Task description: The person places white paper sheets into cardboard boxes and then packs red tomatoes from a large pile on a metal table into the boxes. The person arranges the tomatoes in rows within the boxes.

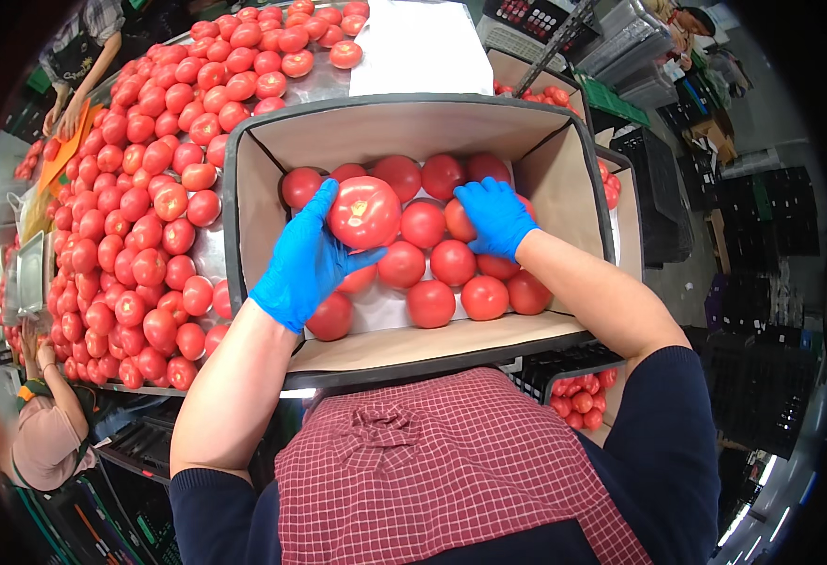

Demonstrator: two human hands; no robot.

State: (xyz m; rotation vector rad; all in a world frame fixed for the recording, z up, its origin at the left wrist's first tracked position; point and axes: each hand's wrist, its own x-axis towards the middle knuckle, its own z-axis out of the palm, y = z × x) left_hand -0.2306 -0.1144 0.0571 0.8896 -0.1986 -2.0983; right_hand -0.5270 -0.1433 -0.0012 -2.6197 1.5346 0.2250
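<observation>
In my left hand [307, 258], gloved in blue, rests a large red tomato [365, 212], its stem scar facing up. The hand is over the left side of a dark-rimmed crate [413, 104] lined with brown paper. Inside the crate, red tomatoes [431, 304] lie in rough rows on a white sheet [378, 311]. My right hand [494, 219], also in a blue glove, is palm down at the crate's right side, its fingers curled around a tomato [460, 220]. The palm hides part of that tomato and its neighbours.
Left of the crate, many loose tomatoes [148, 233] cover a metal table [208, 244]. A white sheet [420, 49] lies beyond the crate. More tomato crates [621, 212] stand at the right and below [583, 399]. Co-workers [53, 438] are at the left; another person [681, 28] is far right.
</observation>
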